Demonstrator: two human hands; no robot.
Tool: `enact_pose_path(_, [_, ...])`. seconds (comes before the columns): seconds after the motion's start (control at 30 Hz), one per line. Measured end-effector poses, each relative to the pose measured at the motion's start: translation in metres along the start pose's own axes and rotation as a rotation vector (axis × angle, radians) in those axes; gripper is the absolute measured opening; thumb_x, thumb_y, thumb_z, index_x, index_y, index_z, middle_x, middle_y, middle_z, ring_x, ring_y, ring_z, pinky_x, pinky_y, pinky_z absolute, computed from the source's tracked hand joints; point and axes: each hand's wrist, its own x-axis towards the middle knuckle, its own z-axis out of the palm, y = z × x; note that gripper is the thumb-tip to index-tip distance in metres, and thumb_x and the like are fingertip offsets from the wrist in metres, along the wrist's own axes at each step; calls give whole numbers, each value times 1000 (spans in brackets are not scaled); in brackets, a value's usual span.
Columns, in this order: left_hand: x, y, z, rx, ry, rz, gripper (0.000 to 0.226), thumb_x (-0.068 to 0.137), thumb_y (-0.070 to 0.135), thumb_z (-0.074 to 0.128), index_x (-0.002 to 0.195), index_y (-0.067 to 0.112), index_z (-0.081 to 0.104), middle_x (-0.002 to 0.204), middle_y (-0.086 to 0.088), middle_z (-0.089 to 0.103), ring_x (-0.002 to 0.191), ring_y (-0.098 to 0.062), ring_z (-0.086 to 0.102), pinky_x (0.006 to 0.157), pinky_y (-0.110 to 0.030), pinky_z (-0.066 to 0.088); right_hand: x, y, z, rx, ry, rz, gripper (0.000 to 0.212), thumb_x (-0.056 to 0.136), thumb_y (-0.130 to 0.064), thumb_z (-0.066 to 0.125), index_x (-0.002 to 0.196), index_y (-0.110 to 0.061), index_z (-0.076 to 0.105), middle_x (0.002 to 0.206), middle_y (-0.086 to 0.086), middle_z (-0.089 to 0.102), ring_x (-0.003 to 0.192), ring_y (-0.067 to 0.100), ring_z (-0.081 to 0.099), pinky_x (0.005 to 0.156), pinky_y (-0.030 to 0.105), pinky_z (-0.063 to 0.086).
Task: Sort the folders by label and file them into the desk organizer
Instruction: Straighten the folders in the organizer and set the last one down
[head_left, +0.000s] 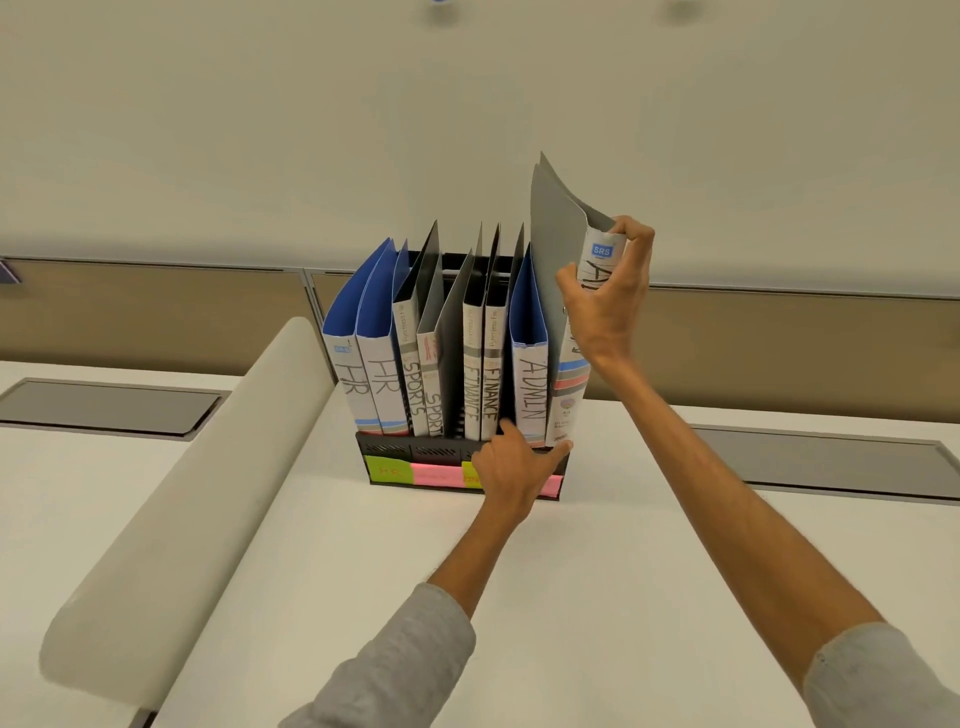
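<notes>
A black desk organizer (395, 451) stands on the white desk with coloured sticky labels along its front. Upright in it, left to right, are two blue HR folders (358, 364), two SPORTS folders (415, 384), two FINANCE folders (485, 374) and a blue ADMIN folder (530, 384). My right hand (605, 301) grips the spine of a grey ADMIN folder (556, 270), whose lower end sits at the organizer's rightmost slot. My left hand (511, 467) rests on the organizer's front right edge, thumb touching the grey folder's bottom corner.
A padded beige divider (171, 509) runs diagonally along the desk's left side. Grey cable-hatch panels are set into the desk at the left (104, 405) and right (821, 457). A brown panel and pale wall stand behind the organizer.
</notes>
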Motion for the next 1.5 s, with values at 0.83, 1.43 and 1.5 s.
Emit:
enact_pose_path(0.83, [-1, 12, 21, -115, 76, -174, 103, 71, 76, 60, 140, 3, 36, 111, -14, 63, 90, -35, 68, 69, -40, 53, -10, 25, -7, -23, 288, 93, 45, 68, -2, 62, 107, -7, 39, 103, 1, 39, 82, 3, 49, 59, 22, 49])
enact_pose_path(1.43, [16, -23, 19, 64, 47, 104, 100, 66, 92, 39, 134, 19, 44, 107, -8, 69, 90, -29, 69, 69, -34, 54, -2, 44, -17, -67, 330, 58, 41, 74, -6, 67, 105, 5, 42, 102, 3, 40, 85, 1, 46, 69, 10, 43])
enact_pose_path(1.5, [15, -22, 22, 68, 41, 112, 97, 72, 88, 40, 137, 17, 42, 109, -9, 69, 91, -30, 68, 70, -36, 54, -3, 46, -20, -80, 349, 72, 40, 74, -5, 67, 105, 6, 43, 101, 3, 39, 85, -3, 45, 69, 6, 41])
